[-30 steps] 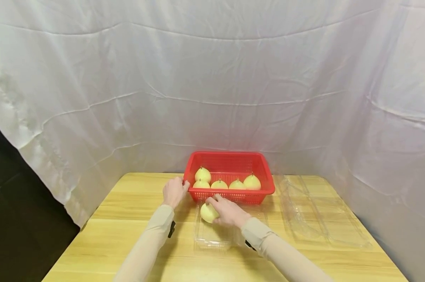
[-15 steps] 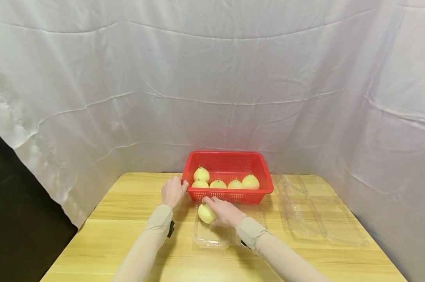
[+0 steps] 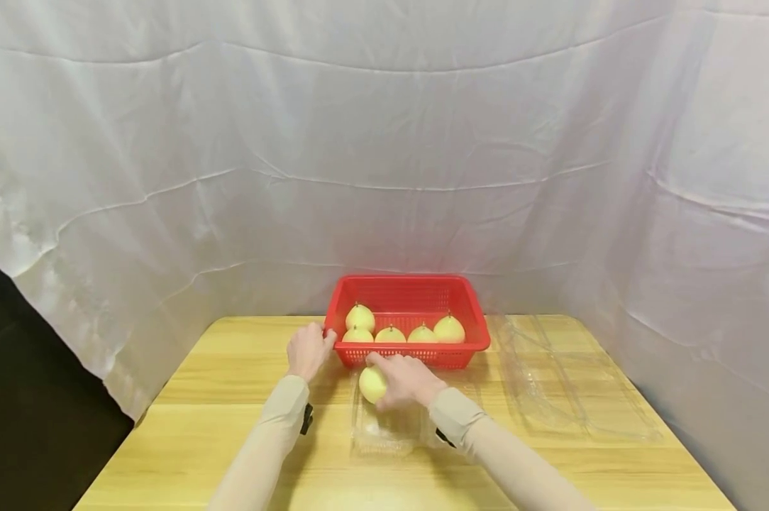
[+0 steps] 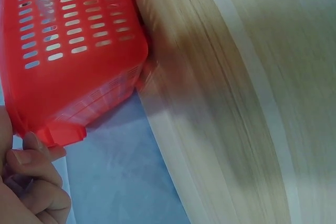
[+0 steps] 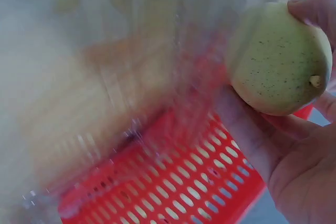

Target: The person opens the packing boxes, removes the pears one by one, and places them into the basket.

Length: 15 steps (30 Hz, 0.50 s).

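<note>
My right hand (image 3: 408, 382) holds a pale yellow pear (image 3: 372, 384) over the left part of a clear plastic clamshell box (image 3: 384, 433), close to the front of a red basket (image 3: 416, 357). In the right wrist view, thumb and fingers curl round the speckled pear (image 5: 281, 59), with the clear plastic blurred beside it. My left hand (image 3: 309, 350) grips the basket's rim at its front left corner. The left wrist view shows its curled fingers (image 4: 37, 166) at the red rim. Several pears (image 3: 391, 334) with stems sit inside the basket, mostly along its front wall.
More clear plastic packaging (image 3: 570, 383) lies spread on the right side of the wooden table (image 3: 218, 440). Behind and beside the table hangs a pale curtain (image 3: 384, 156), close to its back edge. Dark cloth (image 3: 33, 369) shows at the far left.
The head view has shifted slightly. The right hand has turned a little further over the pear, covering more of it. The left hand keeps its hold on the basket's rim.
</note>
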Each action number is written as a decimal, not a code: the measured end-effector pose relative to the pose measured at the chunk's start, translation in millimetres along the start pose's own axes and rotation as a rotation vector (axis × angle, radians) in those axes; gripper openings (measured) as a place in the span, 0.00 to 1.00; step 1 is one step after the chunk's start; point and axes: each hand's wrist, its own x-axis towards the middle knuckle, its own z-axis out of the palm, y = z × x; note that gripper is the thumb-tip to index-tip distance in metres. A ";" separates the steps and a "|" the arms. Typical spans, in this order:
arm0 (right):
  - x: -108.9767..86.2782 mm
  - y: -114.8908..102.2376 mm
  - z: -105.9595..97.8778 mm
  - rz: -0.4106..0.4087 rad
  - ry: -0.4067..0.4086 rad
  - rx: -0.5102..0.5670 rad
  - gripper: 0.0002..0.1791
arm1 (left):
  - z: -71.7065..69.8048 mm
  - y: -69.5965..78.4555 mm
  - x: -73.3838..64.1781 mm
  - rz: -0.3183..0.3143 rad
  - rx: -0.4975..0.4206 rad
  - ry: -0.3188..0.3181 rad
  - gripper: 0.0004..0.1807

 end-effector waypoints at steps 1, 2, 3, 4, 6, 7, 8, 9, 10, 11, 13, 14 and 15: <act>-0.5 0.4 -2.3 0.003 -0.008 0.007 0.41 | -0.2 -0.3 0.0 -0.002 0.000 -0.001 0.16; -1.4 1.0 -4.4 0.002 -0.014 0.013 0.41 | -0.2 -0.3 0.0 -0.007 0.001 -0.004 0.16; -2.6 1.7 -6.2 -0.004 -0.018 0.024 0.40 | -0.3 -0.3 -0.1 -0.011 0.003 -0.008 0.16; -4.1 2.4 -8.0 -0.013 -0.021 0.033 0.40 | -0.4 -0.4 -0.2 -0.017 0.004 -0.015 0.16; -7.7 4.2 -11.3 -0.041 -0.020 0.057 0.39 | -0.4 -0.3 0.0 -0.021 0.011 -0.028 0.16; -9.5 5.1 -13.2 -0.055 -0.015 0.069 0.39 | -0.2 -0.2 0.3 -0.023 0.011 -0.032 0.16; -11.2 6.1 -15.1 -0.067 -0.008 0.083 0.39 | -0.2 0.0 0.7 -0.021 0.010 -0.034 0.15; -12.5 7.1 -17.2 -0.077 0.001 0.097 0.39 | -0.4 0.1 1.0 -0.018 0.007 -0.034 0.15; -13.8 8.3 -19.4 -0.082 0.012 0.111 0.39 | -0.2 0.0 1.5 -0.016 0.004 -0.032 0.15; -14.6 9.5 -21.5 -0.091 0.028 0.123 0.39 | -0.1 -0.2 2.0 -0.012 0.003 -0.028 0.15; -15.4 11.3 -26.0 -0.100 0.061 0.152 0.38 | 0.0 -0.6 2.5 -0.007 -0.005 -0.022 0.15; -15.5 12.1 -28.0 -0.109 0.078 0.171 0.38 | 0.2 -0.9 2.5 -0.004 -0.008 -0.020 0.15; -15.5 12.5 -30.0 -0.114 0.092 0.185 0.38 | 0.4 -1.3 2.5 -0.003 -0.009 -0.019 0.15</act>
